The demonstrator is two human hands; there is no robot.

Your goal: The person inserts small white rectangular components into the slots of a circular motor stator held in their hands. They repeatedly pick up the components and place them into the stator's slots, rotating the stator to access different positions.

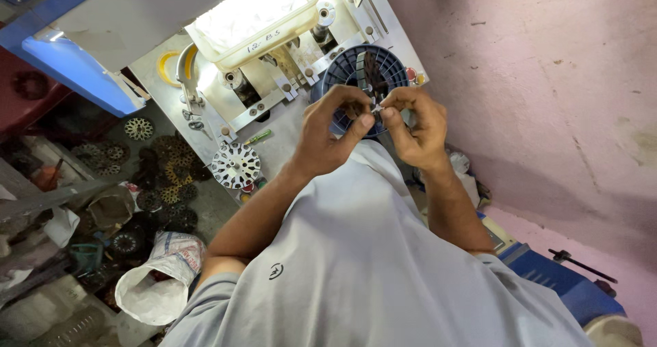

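Both of my hands meet over a blue slotted round basket [349, 73] on a metal machine table [287, 142]. My left hand [332, 131] and my right hand [417, 128] pinch one small pale part [376, 105] between their fingertips. The part is too small to tell its shape. My grey shirt fills the lower middle of the view.
A pale plastic tub [253, 18] sits on the machine above the basket. A round slotted metal disc [235, 165] lies at the table's edge, several more discs [168, 176] lie on the floor at left. A white sack [154, 289] is open below. A pink wall [547, 80] stands at right.
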